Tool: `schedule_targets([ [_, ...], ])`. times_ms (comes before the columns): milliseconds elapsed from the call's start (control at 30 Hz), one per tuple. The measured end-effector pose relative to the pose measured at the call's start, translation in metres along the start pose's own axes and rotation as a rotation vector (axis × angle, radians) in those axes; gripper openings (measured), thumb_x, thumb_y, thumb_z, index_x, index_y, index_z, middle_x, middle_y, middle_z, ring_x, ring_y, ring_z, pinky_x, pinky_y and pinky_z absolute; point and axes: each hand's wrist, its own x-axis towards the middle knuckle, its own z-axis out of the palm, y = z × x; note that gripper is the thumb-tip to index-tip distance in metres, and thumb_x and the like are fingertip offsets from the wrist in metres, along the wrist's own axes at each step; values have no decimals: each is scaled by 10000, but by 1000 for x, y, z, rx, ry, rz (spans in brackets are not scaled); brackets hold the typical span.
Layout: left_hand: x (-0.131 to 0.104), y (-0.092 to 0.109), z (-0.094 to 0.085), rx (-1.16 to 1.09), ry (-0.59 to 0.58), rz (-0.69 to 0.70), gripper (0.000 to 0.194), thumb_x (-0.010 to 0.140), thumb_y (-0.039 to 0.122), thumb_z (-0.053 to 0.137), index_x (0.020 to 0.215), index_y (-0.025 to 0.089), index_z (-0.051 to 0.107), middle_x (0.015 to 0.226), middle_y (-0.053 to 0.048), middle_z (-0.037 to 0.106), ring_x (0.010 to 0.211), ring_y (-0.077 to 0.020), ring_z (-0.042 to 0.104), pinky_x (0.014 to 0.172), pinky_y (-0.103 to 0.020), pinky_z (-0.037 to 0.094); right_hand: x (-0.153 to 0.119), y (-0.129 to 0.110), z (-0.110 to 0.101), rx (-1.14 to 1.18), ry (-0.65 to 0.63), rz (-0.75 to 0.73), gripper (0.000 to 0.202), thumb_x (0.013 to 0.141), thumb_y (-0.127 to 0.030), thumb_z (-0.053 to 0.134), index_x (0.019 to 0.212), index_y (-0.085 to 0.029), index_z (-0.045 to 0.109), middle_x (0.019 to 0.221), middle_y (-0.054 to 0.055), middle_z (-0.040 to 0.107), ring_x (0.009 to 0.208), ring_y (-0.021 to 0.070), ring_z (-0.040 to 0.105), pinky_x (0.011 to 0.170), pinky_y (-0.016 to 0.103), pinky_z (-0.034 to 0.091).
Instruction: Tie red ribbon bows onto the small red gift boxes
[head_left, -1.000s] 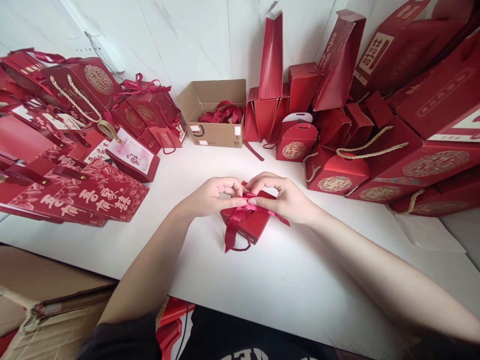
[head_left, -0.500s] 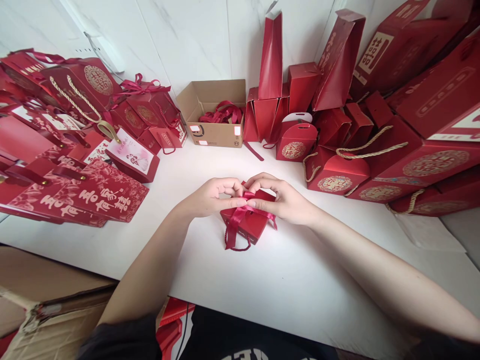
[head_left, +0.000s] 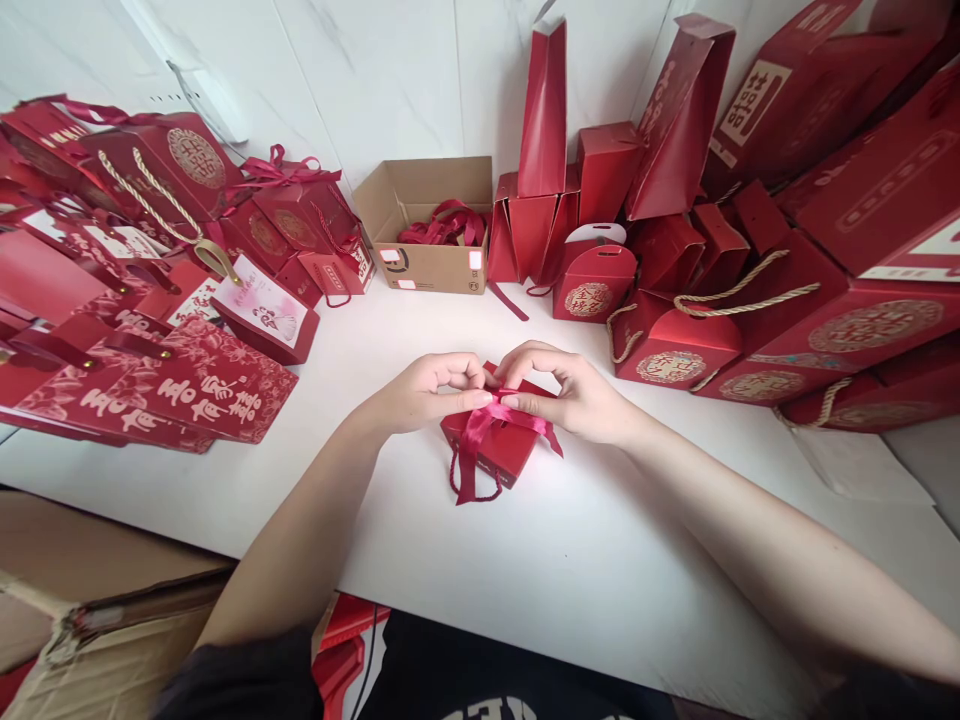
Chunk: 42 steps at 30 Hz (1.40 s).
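Note:
A small red gift box (head_left: 512, 451) lies on the white table, with a dark red cord handle looping out at its near side. Over its top runs a shiny red ribbon (head_left: 474, 437), with one tail hanging over the near edge and another to the right. My left hand (head_left: 442, 392) pinches the ribbon from the left, thumb and fingers together at the knot area. From the right, my right hand (head_left: 564, 392) pinches the ribbon too, its fingertips close to those of my left hand. The knot itself is partly hidden by the fingers.
Behind stands an open cardboard box (head_left: 442, 272) with red ribbons inside. Red gift bags (head_left: 217, 385) and boxes crowd the left; more red boxes (head_left: 667, 350) are stacked at the right. A large carton (head_left: 112, 560) sits by the table's near left edge.
My right hand has shifted slightly right, its fingers drawing at the ribbon. The ribbon's tails hang a little further right. The box stays in place.

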Motion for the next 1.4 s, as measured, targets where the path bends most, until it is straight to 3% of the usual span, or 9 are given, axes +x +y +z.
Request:
schedule_targets([
  [233, 1, 1, 1, -4, 11, 42, 209, 849, 328, 645, 774, 164, 539, 817, -6, 582, 699, -105, 517, 669, -245, 410, -2, -10, 4, -124, -23, 33, 218, 813, -290, 742, 998, -214, 654, 926, 42, 667, 860, 187, 592, 848, 361, 496],
  [433, 1, 0, 0, 7, -12, 40, 199, 858, 324, 639, 788, 164, 545, 849, -12, 586, 753, -113, 558, 696, -242, 444, -3, -8, 3, -87, -21, 105, 144, 859, -338, 678, 931, -214, 689, 912, 41, 677, 856, 181, 595, 823, 350, 498],
  [567, 1, -1, 0, -5, -21, 34, 200, 863, 325, 640, 797, 161, 547, 903, -31, 623, 817, -136, 604, 735, -263, 459, -3, -7, 4, -91, 13, 108, 73, 866, -270, 664, 846, -203, 682, 861, 29, 674, 808, 169, 601, 779, 331, 496],
  [733, 2, -1, 0, -90, -59, 23, 213, 885, 333, 634, 809, 156, 542, 991, -76, 676, 903, -174, 663, 783, -291, 472, -2, -3, 1, -130, 20, -59, 45, 871, -252, 682, 842, -221, 696, 838, 34, 696, 806, 185, 616, 781, 352, 495],
  [900, 2, -1, 2, -76, -30, 39, 234, 880, 349, 629, 779, 152, 551, 1011, -96, 694, 877, -182, 649, 784, -322, 484, -1, -3, -6, -274, -75, -232, 95, 939, -262, 597, 923, -254, 690, 872, 31, 712, 835, 191, 634, 897, 407, 460],
  [1100, 2, 1, 5, -8, 17, 35, 239, 882, 352, 616, 771, 157, 532, 946, -69, 667, 789, -139, 598, 738, -295, 479, -2, -2, -12, -391, -144, -303, 151, 960, -243, 552, 968, -271, 700, 919, 30, 707, 876, 187, 640, 922, 399, 442],
  [1200, 2, 5, 8, 39, 30, 50, 245, 813, 327, 704, 783, 169, 518, 921, -43, 659, 830, -145, 610, 760, -284, 484, -2, -2, -13, -414, -150, -327, 173, 959, -215, 542, 967, -274, 705, 916, 25, 700, 877, 181, 637, 914, 390, 439],
  [1400, 1, 9, 14, 112, 55, 93, 212, 784, 299, 732, 875, 173, 588, 931, -33, 649, 858, -151, 624, 790, -293, 494, -2, -6, -13, -360, -162, -272, 162, 934, -170, 548, 946, -263, 680, 898, 20, 688, 842, 182, 622, 901, 393, 448],
])
